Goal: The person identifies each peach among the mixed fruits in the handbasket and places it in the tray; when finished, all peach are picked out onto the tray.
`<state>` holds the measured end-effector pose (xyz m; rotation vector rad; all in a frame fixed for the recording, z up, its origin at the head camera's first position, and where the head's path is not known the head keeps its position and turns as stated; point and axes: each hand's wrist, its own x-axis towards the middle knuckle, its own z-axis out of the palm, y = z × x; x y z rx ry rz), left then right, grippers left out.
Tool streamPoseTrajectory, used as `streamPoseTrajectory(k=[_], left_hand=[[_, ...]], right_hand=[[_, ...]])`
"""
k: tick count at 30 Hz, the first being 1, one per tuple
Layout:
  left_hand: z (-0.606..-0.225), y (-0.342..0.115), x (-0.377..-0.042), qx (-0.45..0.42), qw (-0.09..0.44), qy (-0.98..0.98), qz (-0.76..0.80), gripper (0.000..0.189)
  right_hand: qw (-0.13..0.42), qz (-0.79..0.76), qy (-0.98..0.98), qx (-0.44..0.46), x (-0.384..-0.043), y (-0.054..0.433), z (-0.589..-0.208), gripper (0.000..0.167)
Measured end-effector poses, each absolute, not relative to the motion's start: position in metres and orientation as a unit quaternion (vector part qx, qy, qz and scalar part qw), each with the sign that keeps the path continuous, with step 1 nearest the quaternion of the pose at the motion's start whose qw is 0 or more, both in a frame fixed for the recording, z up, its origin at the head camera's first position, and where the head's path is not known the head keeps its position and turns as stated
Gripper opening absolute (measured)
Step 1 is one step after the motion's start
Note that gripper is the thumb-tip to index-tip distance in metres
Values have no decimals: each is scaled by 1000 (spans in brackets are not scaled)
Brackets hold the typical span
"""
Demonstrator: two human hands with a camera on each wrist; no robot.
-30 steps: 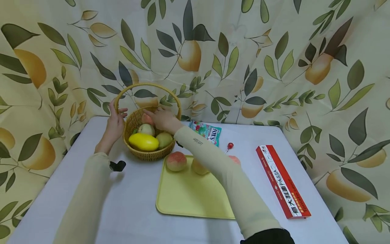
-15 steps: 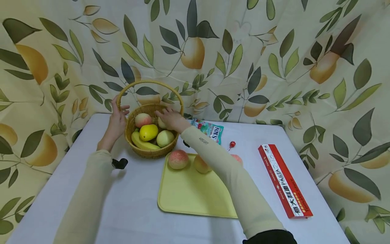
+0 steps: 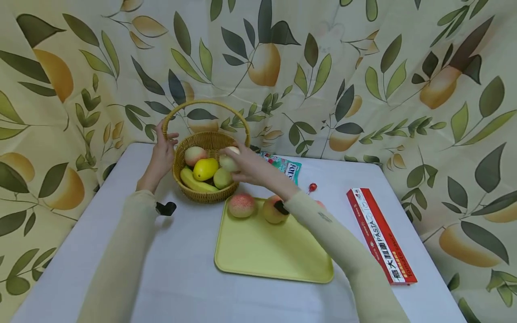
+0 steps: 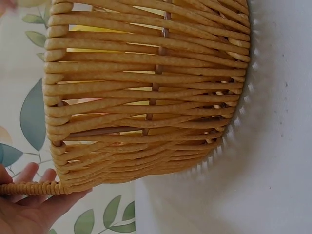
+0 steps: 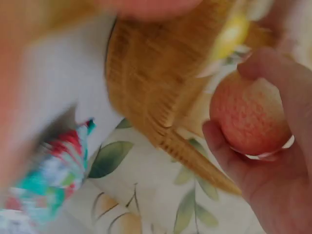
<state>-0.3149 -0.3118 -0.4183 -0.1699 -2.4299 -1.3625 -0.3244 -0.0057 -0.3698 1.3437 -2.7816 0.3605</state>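
Observation:
A wicker basket with a tall handle stands at the table's back left. My left hand holds the base of its handle on the left side; in the left wrist view the fingers lie around the handle. Over the basket's right rim, my right hand grips a peach, its thumb and fingers around the fruit. Inside the basket are another peach, a lemon, a banana and a round greenish fruit.
A yellow tray lies in front, bearing peaches; one at its right is mostly behind my right sleeve. Behind are a candy bag and a red lollipop. A long red pasta box lies at the right.
My right hand has come up and right from inside the basket, now with a peach in its grip. The fruit inside has shifted, leaving the banana in sight. My left hand stays at the handle.

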Motion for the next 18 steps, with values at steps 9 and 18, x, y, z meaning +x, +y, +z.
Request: streamPoseTrajectory(k=[9,18], left_hand=[[-412,-314,-317,-54,188,-853,-485,57],[-419,-310,-318,-47,174,-852,-492,60]], right_hand=[[23,252,-898,360,-236,87,-365,74],[54,278,-873,398,-188,116,-397,71]])
